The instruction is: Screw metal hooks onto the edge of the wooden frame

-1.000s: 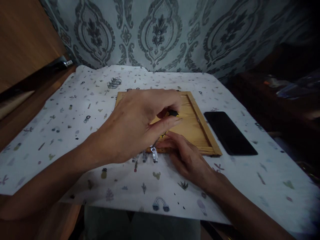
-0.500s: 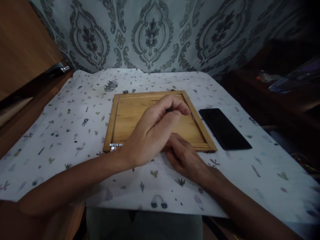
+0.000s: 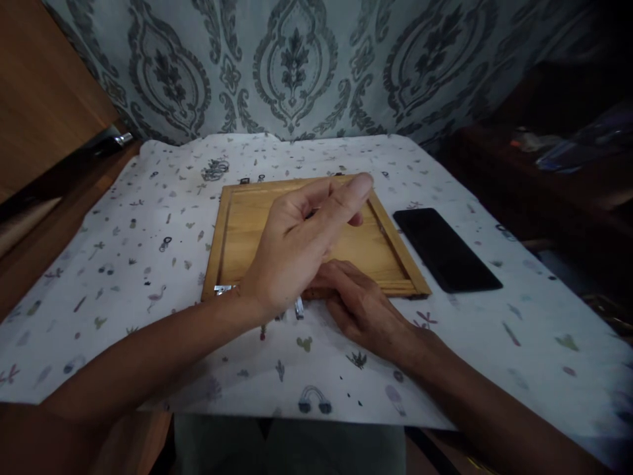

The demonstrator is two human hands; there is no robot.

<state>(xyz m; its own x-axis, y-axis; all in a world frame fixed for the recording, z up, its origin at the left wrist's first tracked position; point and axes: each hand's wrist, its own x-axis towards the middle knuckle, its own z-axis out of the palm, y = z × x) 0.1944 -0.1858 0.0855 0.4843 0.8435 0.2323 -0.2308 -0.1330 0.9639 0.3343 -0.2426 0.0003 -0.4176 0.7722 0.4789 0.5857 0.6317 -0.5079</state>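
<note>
My left hand (image 3: 301,247) hovers over the wooden tray (image 3: 247,227), fingers curled and thumb up, pinching a small dark tool (image 3: 310,214) that is mostly hidden. My right hand (image 3: 363,307) lies low at the tray's near rim, fingers stretched flat against the wood, their tips covered by my left hand. Small metal hinges (image 3: 299,307) stick out from the near rim below my left wrist, and another metal piece (image 3: 222,289) sits at the near left corner.
The tray lies on a white cloth with small prints (image 3: 148,264) over a table. A black phone (image 3: 445,249) lies right of the tray. A patterned curtain (image 3: 297,66) hangs behind. Wooden furniture (image 3: 44,99) stands at the left, a dark cluttered shelf (image 3: 558,152) at the right.
My left hand has risen from the tray and turned, thumb now pointing up. The yellow and black tool seen earlier is now mostly hidden in it. My right hand stays at the near rim.
</note>
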